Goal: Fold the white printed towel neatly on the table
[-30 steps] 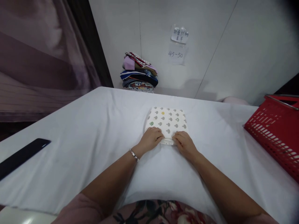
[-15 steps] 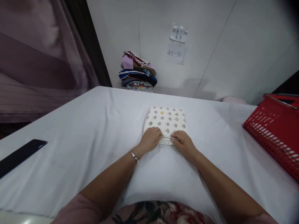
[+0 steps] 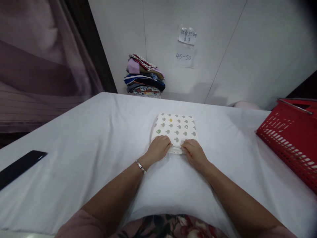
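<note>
A white cloth point(image 3: 175, 127) with small grey, yellow and green motifs lies folded into a thick, compact block. My left hand point(image 3: 159, 147) pinches its near edge on the left side, fingers pressed together. On the right, my right hand point(image 3: 194, 152) grips the same near edge between thumb and fingers. Between the two hands, the stacked layers of the fold show along the front. A bracelet point(image 3: 140, 166) circles my left wrist.
White fabric covers the table point(image 3: 104, 138). A black flat object point(image 3: 21, 167) lies at the left, and a red plastic basket point(image 3: 289, 132) stands at the right. Folded textiles point(image 3: 145, 77) are piled beyond the far edge, by a wall with paper signs point(image 3: 185, 49).
Both hands stay on the near edge of the cloth, with only slight finger movement at the right hand. The whole view has shifted a little.
</note>
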The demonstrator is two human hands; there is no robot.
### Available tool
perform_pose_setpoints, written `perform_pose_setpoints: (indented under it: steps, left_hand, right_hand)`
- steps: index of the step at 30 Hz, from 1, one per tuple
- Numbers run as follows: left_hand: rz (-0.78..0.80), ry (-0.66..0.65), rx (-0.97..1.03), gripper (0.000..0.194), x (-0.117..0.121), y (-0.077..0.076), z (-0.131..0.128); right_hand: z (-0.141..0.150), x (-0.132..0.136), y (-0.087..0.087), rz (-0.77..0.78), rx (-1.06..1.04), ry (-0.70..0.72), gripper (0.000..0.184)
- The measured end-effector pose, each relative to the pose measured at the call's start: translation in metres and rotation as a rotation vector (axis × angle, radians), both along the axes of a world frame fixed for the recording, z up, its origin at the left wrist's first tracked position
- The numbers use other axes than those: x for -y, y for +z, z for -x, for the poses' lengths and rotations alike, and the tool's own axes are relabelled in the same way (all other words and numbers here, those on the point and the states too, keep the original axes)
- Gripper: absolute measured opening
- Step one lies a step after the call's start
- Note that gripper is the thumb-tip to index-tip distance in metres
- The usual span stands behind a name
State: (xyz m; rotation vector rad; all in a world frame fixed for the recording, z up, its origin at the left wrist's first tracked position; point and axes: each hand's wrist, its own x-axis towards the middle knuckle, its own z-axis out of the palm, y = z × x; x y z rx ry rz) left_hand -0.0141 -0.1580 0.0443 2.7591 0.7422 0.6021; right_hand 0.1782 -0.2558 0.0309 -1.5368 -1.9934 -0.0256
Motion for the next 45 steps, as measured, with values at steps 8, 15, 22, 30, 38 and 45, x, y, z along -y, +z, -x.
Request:
perform_pose_setpoints:
  steps: [8,15,22,30,38,45]
  left_hand:
    - [0.030,-0.098,0.014,0.016,-0.0041,0.0005,0.0058]
    - [0.032,-0.091,0.029,0.015,-0.0060,-0.0021,0.0047]
    - [0.011,-0.078,0.028,0.021,-0.0031,-0.0013,0.0031]
    - [-0.028,-0.011,0.002,0.020,0.0013,-0.0016,-0.0006]
    - [-0.001,-0.074,0.031,0.020,-0.0010,-0.0009,0.0032]
    - [0.013,-0.116,0.020,0.015,-0.0040,-0.0009,0.0051]
  right_hand:
    - [-0.0047,0.0009,0.0033,0.009,0.055,0.076,0.017]
    - [-0.0058,-0.0005,0.0039,0.063,-0.018,0.065,0.013]
    - [-0.0062,-0.0014,0.0055,0.100,-0.075,0.064,0.012]
    - [-0.0011,-0.0018,0.0047,0.099,-0.070,0.011,0.011]
    - [-0.0019,0.0012,0.0037,0.004,-0.061,0.053,0.017]
    - [-0.0062,0.0015,0.0061,0.067,0.013,0.103,0.013]
